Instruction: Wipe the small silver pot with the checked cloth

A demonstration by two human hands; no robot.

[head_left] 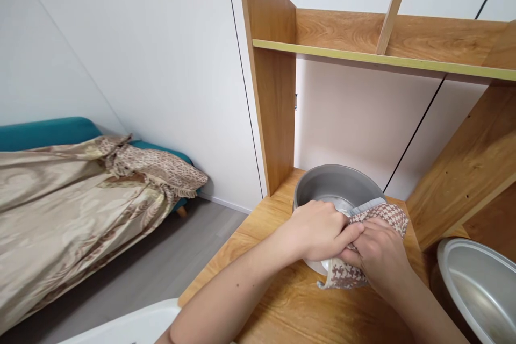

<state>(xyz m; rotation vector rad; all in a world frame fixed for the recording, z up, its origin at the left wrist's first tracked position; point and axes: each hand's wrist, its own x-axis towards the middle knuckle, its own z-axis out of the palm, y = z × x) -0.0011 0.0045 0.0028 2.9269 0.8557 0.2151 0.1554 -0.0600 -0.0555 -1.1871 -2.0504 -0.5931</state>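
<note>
A round grey pot point(322, 180) stands on the wooden desk, its inside facing up. Over its near side, my left hand point(322, 231) and my right hand point(381, 250) meet. Both are closed on a brown-and-white checked cloth point(394, 217), which bunches between them and hangs down in front of the pot. A light grey strip point(367, 206) shows beside the cloth at the rim; I cannot make out what it belongs to. My fingertips are mostly hidden, the left ones behind the hand.
A large metal pot point(484, 279) sits at the right. The wooden desk point(290, 301) has a raised shelf point(342, 52) and side panels behind it. To the left is a teal sofa point(48, 131) under a patterned cover point(52, 215). A white rounded edge point(137, 322) shows at the bottom.
</note>
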